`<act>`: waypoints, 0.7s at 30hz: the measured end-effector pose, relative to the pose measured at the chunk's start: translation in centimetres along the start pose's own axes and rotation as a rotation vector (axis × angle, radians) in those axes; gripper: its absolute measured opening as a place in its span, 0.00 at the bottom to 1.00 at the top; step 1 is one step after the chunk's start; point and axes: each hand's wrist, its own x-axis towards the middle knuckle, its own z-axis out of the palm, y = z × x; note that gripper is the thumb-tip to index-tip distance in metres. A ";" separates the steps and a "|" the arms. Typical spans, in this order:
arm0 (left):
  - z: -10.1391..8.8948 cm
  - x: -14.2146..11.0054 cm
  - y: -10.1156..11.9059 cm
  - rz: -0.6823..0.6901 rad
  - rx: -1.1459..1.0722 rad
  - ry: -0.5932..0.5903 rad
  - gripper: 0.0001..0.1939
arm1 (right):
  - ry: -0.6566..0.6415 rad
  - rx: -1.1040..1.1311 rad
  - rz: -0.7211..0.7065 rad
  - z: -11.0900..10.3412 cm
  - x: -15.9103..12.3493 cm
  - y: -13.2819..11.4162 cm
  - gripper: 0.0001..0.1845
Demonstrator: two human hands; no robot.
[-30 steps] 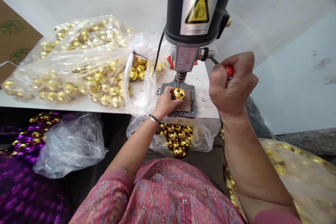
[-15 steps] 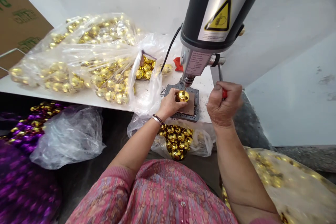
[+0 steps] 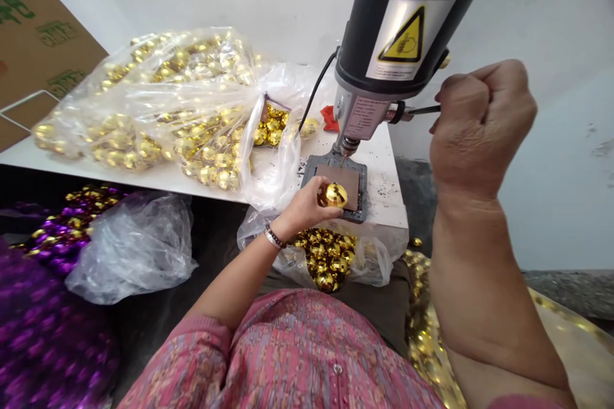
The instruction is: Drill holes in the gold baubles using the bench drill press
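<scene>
Over a white bench (image 3: 386, 195), the left hand (image 3: 302, 208) grasps a faceted gold ball (image 3: 336, 195), right hand (image 3: 480, 124) clenched.

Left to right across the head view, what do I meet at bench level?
Cardboard carton → clear plastic bag of gold mirrored balls → bench drill press → right hand gripping the feed lever

Gold ball (image 3: 336, 195) w/ tiny mirror squares, center. Pink top (image 3: 283, 358) w/ purple streaks, bottom. Purple + gold balls (image 3: 62, 233), lower left.
</scene>
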 end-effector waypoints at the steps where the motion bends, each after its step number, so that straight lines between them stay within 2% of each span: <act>1: -0.6 -0.9 -0.3 0.032 0.011 -0.072 0.29 | 0.001 0.007 0.005 0.0 -0.2 0.0 0.13; 4: -2.4 -3.0 -1.3 0.054 0.011 -0.242 0.33 | 0.014 0.013 0.032 -0.1 -0.9 -0.4 0.15; 6: -3.6 -3.4 -2.2 0.025 -0.014 -0.209 0.33 | 0.020 0.013 0.060 -0.1 -1.2 -0.6 0.15; 9: -5.6 -2.0 -3.3 -0.049 -0.011 0.081 0.19 | 0.039 0.029 0.069 0.1 -1.1 -0.6 0.12; 11: -7.1 0.0 -3.8 -0.122 0.064 0.298 0.15 | 0.051 0.043 0.065 0.3 -1.0 -0.3 0.10; 13: -8.9 2.3 -3.7 -0.150 0.204 0.439 0.18 | 0.051 0.049 0.059 0.4 -0.9 0.0 0.09; 16: -11.8 5.1 -2.7 -0.091 0.392 0.527 0.22 | 0.022 0.022 0.037 0.3 -1.1 0.2 0.11; 19: -14.7 5.9 -1.5 -0.024 0.484 0.688 0.25 | 0.007 0.005 0.034 0.2 -1.5 0.3 0.15; 21: -16.2 5.4 -1.4 -0.100 0.495 0.866 0.27 | 0.019 0.004 0.032 0.2 -1.7 0.3 0.17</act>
